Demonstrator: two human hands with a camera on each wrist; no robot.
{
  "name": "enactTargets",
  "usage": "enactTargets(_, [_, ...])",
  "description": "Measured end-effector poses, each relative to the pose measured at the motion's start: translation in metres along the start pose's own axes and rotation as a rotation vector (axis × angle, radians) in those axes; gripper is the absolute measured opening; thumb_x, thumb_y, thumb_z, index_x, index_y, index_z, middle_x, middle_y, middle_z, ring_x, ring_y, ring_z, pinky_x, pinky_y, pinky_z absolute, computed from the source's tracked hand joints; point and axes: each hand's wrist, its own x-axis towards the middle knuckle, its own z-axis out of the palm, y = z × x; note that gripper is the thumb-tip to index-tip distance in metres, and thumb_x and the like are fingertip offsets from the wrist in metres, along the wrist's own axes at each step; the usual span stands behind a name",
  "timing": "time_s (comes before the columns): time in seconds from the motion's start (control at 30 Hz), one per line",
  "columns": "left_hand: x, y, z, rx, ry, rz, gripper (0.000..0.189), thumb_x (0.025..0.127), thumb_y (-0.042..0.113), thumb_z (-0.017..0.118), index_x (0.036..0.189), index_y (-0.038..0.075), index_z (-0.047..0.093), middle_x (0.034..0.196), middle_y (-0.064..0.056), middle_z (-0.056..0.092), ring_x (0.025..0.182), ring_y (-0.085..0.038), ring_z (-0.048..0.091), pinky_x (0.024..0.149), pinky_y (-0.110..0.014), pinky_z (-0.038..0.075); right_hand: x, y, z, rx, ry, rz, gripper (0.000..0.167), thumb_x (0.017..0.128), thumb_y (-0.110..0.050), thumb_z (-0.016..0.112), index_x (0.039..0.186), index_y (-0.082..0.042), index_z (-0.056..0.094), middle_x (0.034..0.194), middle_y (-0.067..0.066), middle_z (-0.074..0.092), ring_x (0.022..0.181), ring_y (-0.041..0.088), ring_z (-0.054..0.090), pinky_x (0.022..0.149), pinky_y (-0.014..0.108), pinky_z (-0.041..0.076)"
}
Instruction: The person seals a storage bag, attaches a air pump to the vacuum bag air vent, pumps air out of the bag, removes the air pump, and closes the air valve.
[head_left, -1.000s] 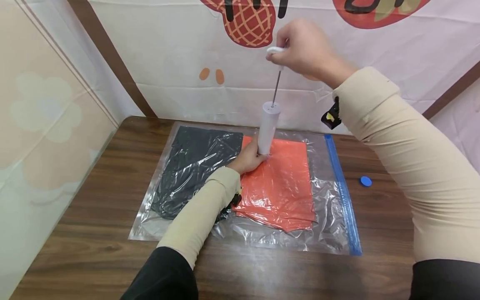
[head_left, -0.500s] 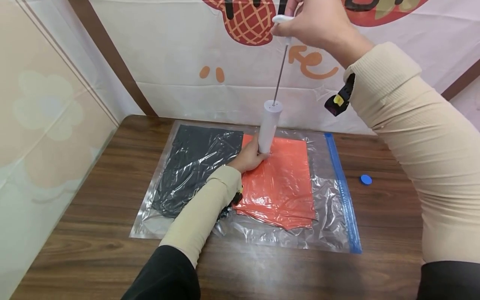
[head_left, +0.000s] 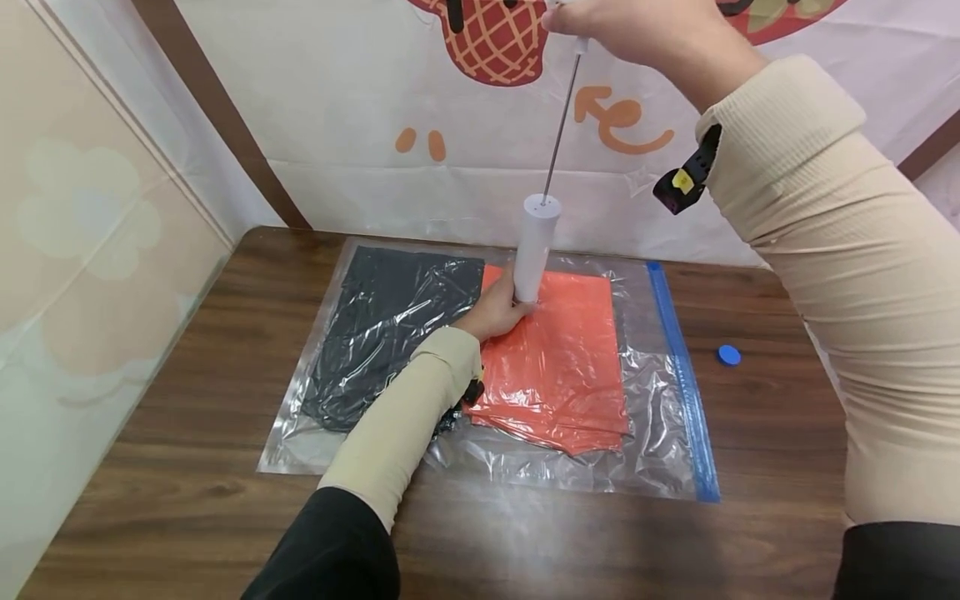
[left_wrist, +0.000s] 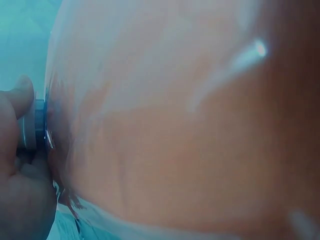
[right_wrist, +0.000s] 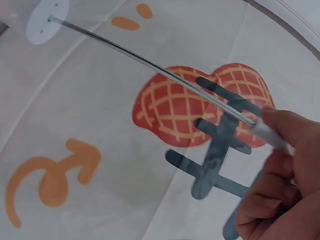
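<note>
A white hand pump (head_left: pixel 536 250) stands nearly upright on a clear vacuum storage bag (head_left: pixel 652 417) with a blue zip edge. Inside the bag lie a folded black item (head_left: pixel 397 317) and a folded orange one (head_left: pixel 562 358). My left hand (head_left: pixel 495 312) grips the base of the pump, low against the bag. In the left wrist view its fingers and thumb wrap the pump's end at the bag's valve (left_wrist: pixel 41 120). My right hand (head_left: pixel 645 29) grips the white pump handle (right_wrist: pixel 270 134), high up at the top of the head view, with the metal rod (right_wrist: pixel 150 65) drawn far out.
A small blue round cap (head_left: pixel 728 355) lies on the wooden table (head_left: pixel 765 433), right of the bag. Behind the table's back edge hangs a printed cloth (head_left: pixel 337 108). Another pale cloth (head_left: pixel 97 217) borders the left side.
My right hand has risen and shifted slightly right, pulling the handle up so more of the rod shows. My left hand has kept its grip on the pump base.
</note>
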Motion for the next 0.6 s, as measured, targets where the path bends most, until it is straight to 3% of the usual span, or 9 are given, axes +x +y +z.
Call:
enactTargets(0.1, [0.002,0.002,-0.001,0.0,0.01,-0.002,0.08,0.099,0.017,0.069,0.158,0.007,0.015,0.143,-0.016,0.048,0.13,-0.029,0.051,0.112,-0.045,0.041,0.002,0.0,0.002,-0.084,0.049,-0.085,0.057,0.106,-0.045,0.044,0.157,-0.019,0.04,0.147,0.009,0.05,0.118,0.023,0.044,0.107,0.033,0.042])
enactTargets(0.23, [0.001,0.002,-0.001,-0.004,0.018,-0.002,0.08,0.098,0.017,0.069,0.157,0.007,0.016,0.143,-0.017,0.048,0.129,-0.029,0.052,0.11,-0.045,0.042,0.002,0.007,0.02,-0.102,0.097,-0.155,0.051,0.106,-0.044,0.047,0.139,-0.007,0.058,0.123,0.015,0.059,0.105,0.023,0.049,0.092,0.032,0.046])
enactTargets(0.33, [0.0,-0.001,0.001,-0.007,0.014,0.001,0.082,0.098,0.018,0.07,0.158,0.006,0.015,0.144,-0.017,0.047,0.131,-0.029,0.051,0.111,-0.045,0.041,0.0,0.014,0.039,-0.103,0.048,-0.198,0.048,0.105,-0.044,0.049,0.117,-0.001,0.066,0.099,0.012,0.058,0.086,0.02,0.046,0.072,0.033,0.041])
enactTargets(0.4, [-0.001,-0.002,0.001,-0.007,0.009,0.005,0.082,0.098,0.019,0.07,0.158,0.006,0.015,0.145,-0.017,0.047,0.131,-0.029,0.051,0.111,-0.045,0.041,-0.002,0.017,0.052,-0.1,0.008,-0.231,0.046,0.105,-0.043,0.05,0.111,0.0,0.066,0.092,0.012,0.059,0.079,0.022,0.046,0.067,0.034,0.037])
enactTargets(0.6, [-0.003,-0.003,0.001,-0.006,0.014,0.007,0.083,0.098,0.019,0.07,0.159,0.008,0.014,0.148,-0.016,0.046,0.135,-0.029,0.049,0.113,-0.046,0.039,-0.008,0.022,0.084,-0.114,-0.05,-0.285,0.034,0.103,-0.035,0.055,0.104,-0.003,0.064,0.089,0.012,0.061,0.076,0.025,0.052,0.063,0.036,0.04])
